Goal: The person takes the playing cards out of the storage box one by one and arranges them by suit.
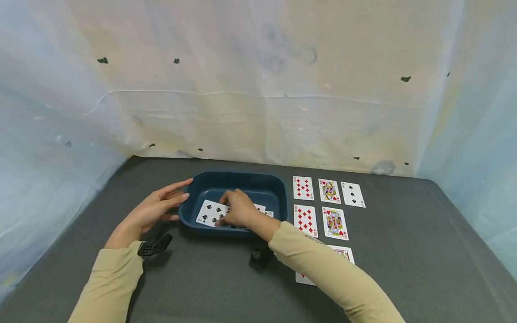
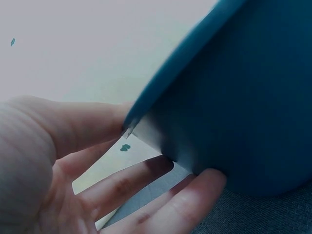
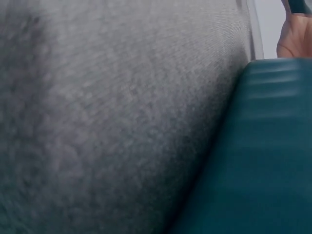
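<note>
Red cards (image 1: 305,220) lie in rows right of centre on the grey counter (image 1: 404,251), beside the blue tray (image 1: 278,197). My left grip (image 1: 155,208) rests open-fingered against the tray's left wall. My right grip (image 1: 238,208) curls onto the spade card (image 1: 210,211) at the tray's bottom, mid-frame.

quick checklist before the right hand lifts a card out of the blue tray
1. Tray steadied: ok, left hand rests straight fingers on its left wall.
2. Right hand on the cards in the tray: ok, fingers curled over them.
3. Grip on one single card: cannot tell, hand hides it.
4. Seven of spades lies face up, flat: ok.
5. Free spot in the rows of cards on the table: cannot tell, the sleeve covers the near row.
</note>
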Motion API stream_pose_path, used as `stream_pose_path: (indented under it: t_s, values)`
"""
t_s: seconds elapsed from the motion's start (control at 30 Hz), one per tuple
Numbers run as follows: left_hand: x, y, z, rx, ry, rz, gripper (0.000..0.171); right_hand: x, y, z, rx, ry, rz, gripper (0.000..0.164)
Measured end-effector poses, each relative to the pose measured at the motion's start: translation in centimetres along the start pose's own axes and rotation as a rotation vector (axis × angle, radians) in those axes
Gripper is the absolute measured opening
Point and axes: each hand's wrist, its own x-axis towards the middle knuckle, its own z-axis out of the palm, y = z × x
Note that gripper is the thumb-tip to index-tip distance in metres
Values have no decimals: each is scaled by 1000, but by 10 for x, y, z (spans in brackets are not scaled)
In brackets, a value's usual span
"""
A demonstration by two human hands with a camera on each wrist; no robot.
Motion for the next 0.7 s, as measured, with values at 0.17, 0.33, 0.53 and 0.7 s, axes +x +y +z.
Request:
stream_pose_path:
  t_s: [0.17, 0.33, 0.53, 0.7]
  values:
    - [-1, -1, -3, 5, -7, -2, 69, -1, -3, 0, 176, 82, -28, 30]
    - [-1, 0, -3, 3, -15, -4, 70, -7, -4, -9, 329, 145, -22, 48]
    - [1, 1, -1, -1, -16, -3, 72, -15, 5, -28, 347, 168, -63, 64]
    - [-1, 1, -2, 6, -14, 5, 71, -24, 17, -40, 417, 172, -67, 64]
